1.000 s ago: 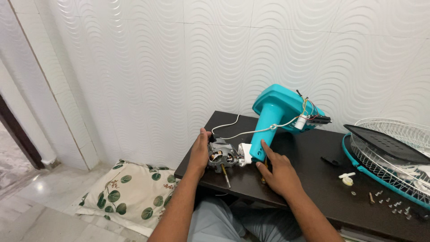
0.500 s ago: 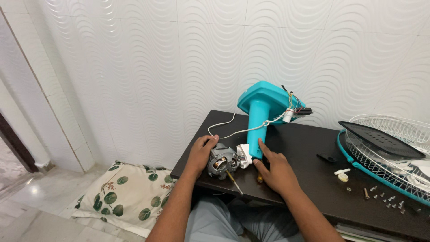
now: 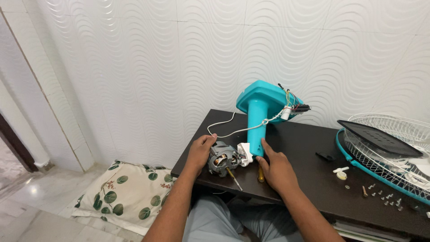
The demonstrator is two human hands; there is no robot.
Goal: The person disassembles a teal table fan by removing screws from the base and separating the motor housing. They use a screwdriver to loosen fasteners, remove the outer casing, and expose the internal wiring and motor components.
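On the floor left of the tabletop (image 3: 309,148) lies a leaf-print cushion (image 3: 123,195). At the tabletop's front left corner the left hand (image 3: 200,153) cups the fan motor (image 3: 222,158), its fingers curled around the motor's left side in a loose grasp. A screwdriver (image 3: 233,178) lies just in front of the motor, its tip over the front edge. Right of the motor stands the turquoise fan stand (image 3: 261,117), tipped over with its base raised toward the wall and wires (image 3: 293,105) hanging from it. The right hand (image 3: 276,169) rests flat beside the stand's column, fingers stretched out and unclenched, fingertips touching it. Further right lie loose screws (image 3: 380,197), and at the right edge the fan grille (image 3: 389,148).
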